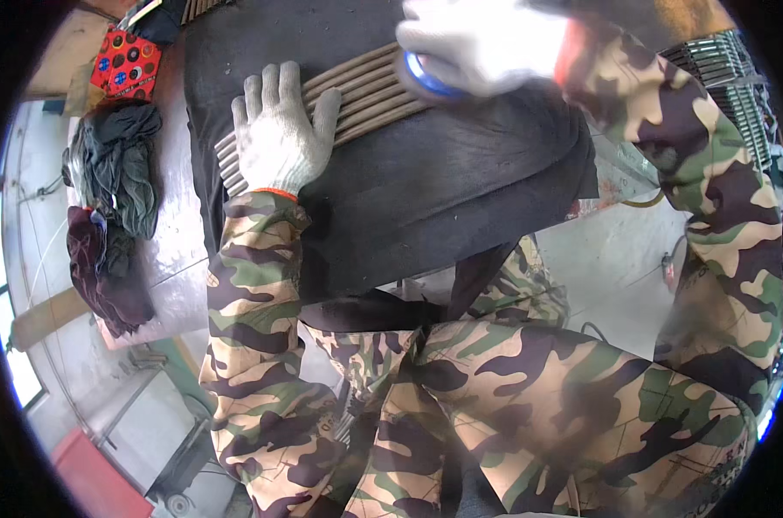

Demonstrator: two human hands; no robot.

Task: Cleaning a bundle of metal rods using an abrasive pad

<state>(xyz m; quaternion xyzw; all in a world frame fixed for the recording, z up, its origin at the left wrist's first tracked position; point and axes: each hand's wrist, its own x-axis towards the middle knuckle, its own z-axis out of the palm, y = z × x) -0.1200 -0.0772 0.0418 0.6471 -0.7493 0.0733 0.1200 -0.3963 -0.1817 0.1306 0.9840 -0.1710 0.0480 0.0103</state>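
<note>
Several thin grey-brown rods (377, 97) lie side by side on a black cloth (391, 190), slanting up to the right. My left hand (281, 134), in a white knit glove with an orange cuff, lies flat across their left part, fingers spread. At their right part is my right hand (486, 43), also gloved in white and smeared by motion. It grips a round, blue-edged object (433, 76) against the rods. The glove covers most of that object, so its kind does not show. The rods' right ends are hidden beneath this hand.
Dark crumpled garments (124, 173) hang over the metal table's left side (177, 233), near a red patterned box (126, 65). At the far right stands a rack of shiny metal rods (728, 82). A red panel (98, 475) and grey equipment (154, 423) sit lower left.
</note>
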